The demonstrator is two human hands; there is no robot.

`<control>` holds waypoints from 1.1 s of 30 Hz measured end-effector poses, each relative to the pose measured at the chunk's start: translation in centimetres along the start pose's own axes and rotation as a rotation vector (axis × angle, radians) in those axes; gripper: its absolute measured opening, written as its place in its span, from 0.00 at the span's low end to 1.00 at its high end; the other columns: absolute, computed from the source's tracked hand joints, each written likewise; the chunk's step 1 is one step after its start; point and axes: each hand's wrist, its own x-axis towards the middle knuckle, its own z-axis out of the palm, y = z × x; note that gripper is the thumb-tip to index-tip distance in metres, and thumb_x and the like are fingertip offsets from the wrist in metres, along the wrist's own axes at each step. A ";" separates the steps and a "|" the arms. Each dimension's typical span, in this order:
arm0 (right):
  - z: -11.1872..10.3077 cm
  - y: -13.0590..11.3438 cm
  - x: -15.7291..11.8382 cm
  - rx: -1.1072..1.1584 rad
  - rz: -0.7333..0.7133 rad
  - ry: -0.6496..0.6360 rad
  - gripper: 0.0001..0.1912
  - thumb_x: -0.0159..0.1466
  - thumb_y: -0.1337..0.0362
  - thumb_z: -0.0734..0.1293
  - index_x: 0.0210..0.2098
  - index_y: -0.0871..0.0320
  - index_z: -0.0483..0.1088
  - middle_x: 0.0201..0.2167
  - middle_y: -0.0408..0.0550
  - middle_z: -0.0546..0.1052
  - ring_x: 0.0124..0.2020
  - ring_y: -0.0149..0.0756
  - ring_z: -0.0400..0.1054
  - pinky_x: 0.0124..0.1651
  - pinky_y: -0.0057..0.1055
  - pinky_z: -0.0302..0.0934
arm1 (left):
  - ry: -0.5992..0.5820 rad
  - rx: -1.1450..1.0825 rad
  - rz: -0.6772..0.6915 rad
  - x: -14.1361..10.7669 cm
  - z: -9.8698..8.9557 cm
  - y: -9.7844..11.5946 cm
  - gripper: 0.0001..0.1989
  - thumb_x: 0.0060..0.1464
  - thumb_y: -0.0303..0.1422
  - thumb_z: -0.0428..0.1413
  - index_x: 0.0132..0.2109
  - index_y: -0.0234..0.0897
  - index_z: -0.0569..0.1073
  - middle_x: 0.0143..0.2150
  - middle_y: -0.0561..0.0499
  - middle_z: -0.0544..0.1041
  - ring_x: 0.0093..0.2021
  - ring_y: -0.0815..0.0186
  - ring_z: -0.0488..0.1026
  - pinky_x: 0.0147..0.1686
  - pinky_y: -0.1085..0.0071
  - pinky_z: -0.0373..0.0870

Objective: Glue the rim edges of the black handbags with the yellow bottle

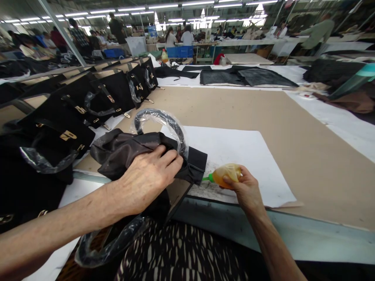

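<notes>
A black handbag lies on its side at the table's front edge, its dark lining bunched outward. Clear plastic wraps its curved handle; a second wrapped handle hangs below near my lap. My left hand is closed on the bunched fabric, fingertips curled into the bag. In my right hand is a squeeze bottle of amber liquid, held sideways. Its green nozzle points left, at the end of the bag's black flap. Whether the tip touches cannot be told.
Black handbags with gold clasps stand in a row along the left. A white sheet lies on the tan tabletop. Black fabric pieces are at the back, and a teal-topped container is at right. People work farther off.
</notes>
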 end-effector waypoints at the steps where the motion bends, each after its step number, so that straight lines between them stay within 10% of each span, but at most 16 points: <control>1: 0.0 -0.1 -0.2 0.010 0.009 0.002 0.26 0.46 0.61 0.79 0.41 0.57 0.69 0.35 0.45 0.77 0.33 0.41 0.72 0.31 0.37 0.73 | 0.013 0.008 -0.004 -0.2 0.0 0.1 0.15 0.51 0.22 0.56 0.47 0.31 0.71 0.46 0.44 0.74 0.41 0.55 0.69 0.29 0.65 0.69; 33: 3.3 -1.2 -5.0 0.149 0.153 0.005 0.26 0.40 0.64 0.80 0.37 0.57 0.69 0.31 0.45 0.76 0.27 0.37 0.70 0.21 0.28 0.69 | -0.017 0.024 -0.025 -0.6 0.0 0.4 0.13 0.54 0.22 0.52 0.47 0.31 0.71 0.48 0.42 0.74 0.42 0.57 0.69 0.31 0.66 0.69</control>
